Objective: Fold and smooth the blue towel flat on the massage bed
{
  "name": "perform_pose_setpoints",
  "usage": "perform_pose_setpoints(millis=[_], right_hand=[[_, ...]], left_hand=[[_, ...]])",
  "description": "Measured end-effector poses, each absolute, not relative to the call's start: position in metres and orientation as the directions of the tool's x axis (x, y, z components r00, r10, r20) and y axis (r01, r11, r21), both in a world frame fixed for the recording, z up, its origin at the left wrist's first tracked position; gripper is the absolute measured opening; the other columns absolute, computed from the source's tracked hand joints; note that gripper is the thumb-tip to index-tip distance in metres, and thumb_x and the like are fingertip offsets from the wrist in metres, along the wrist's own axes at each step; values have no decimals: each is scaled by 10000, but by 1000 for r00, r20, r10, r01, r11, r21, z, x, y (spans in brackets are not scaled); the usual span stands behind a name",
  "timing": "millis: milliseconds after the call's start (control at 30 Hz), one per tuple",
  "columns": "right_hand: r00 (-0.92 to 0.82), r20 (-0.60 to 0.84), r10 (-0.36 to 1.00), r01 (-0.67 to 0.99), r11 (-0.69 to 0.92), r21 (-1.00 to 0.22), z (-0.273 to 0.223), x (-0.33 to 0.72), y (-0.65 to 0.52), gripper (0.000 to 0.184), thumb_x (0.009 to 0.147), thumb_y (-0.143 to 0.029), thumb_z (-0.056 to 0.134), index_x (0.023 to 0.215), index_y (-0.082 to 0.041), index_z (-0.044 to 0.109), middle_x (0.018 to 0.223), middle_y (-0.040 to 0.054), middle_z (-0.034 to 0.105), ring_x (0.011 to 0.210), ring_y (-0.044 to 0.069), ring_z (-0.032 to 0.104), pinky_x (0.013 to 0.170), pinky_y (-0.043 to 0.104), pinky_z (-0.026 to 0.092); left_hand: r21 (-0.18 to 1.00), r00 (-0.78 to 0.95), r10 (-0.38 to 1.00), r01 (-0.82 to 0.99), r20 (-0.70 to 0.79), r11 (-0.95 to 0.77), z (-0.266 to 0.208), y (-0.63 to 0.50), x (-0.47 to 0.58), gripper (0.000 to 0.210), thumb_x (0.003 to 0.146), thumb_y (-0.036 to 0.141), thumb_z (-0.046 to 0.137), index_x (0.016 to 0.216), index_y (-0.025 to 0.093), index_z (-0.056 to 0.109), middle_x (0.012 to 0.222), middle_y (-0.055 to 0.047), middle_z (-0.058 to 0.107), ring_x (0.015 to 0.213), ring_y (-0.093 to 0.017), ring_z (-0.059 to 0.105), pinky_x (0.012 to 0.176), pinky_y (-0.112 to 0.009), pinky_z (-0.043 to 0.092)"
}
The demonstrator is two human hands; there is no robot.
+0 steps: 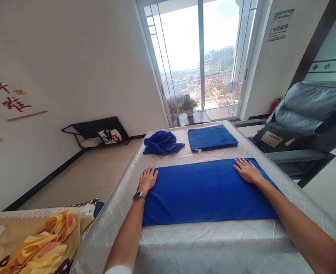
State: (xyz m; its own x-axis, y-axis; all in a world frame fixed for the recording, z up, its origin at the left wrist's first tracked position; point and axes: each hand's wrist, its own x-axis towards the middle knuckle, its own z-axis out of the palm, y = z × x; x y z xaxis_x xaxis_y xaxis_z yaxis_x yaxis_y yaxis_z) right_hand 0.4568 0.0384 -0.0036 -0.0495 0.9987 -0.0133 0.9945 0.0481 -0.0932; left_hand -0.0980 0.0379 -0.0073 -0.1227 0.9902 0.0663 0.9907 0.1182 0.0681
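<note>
Your left hand (148, 179) lies flat on the upper left corner of the long blue cloth (205, 194) at lower centre; your right hand (248, 172) lies flat near its upper right corner. Higher up on the silver-covered bench (213, 233), you have a crumpled blue cloth (162, 143) just left of centre and a folded blue cloth (212, 137) right of centre. A grey armchair (313, 108) stands at the right.
</note>
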Motion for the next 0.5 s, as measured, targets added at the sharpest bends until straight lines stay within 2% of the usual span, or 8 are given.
perform_pose_setpoints(millis=[100, 333, 500], right_hand=[[21, 18, 1000, 996, -20, -87, -10, 486, 40, 693, 1008, -502, 188, 1586, -136, 304, 1650, 81, 268, 1520, 242, 214, 1240, 448, 184], [70, 9, 998, 994, -69, -85, -15, 499, 46, 690, 1008, -516, 177, 1585, -161, 308, 1649, 79, 271, 1515, 263, 231, 1231, 489, 208], [98, 23, 995, 992, -96, -81, -16, 508, 45, 671, 1020, -450, 179, 1570, -92, 323, 1639, 124, 287, 1511, 262, 240, 1225, 466, 225]], left_hand=[[108, -178, 983, 979, 50, 172, -14, 38, -124, 641, 1043, 532, 244, 1568, 173, 329, 1632, -140, 284, 1508, -300, 256, 1212, -504, 224], [143, -202, 978, 971, 57, 192, -19, 41, -134, 637, 1042, 491, 232, 1552, 128, 347, 1625, -134, 297, 1507, -270, 267, 1225, -487, 213], [181, -180, 976, 971, 119, 157, -16, 39, -141, 550, 1052, 413, 241, 1480, 154, 468, 1568, -110, 427, 1451, -257, 384, 1202, -445, 280]])
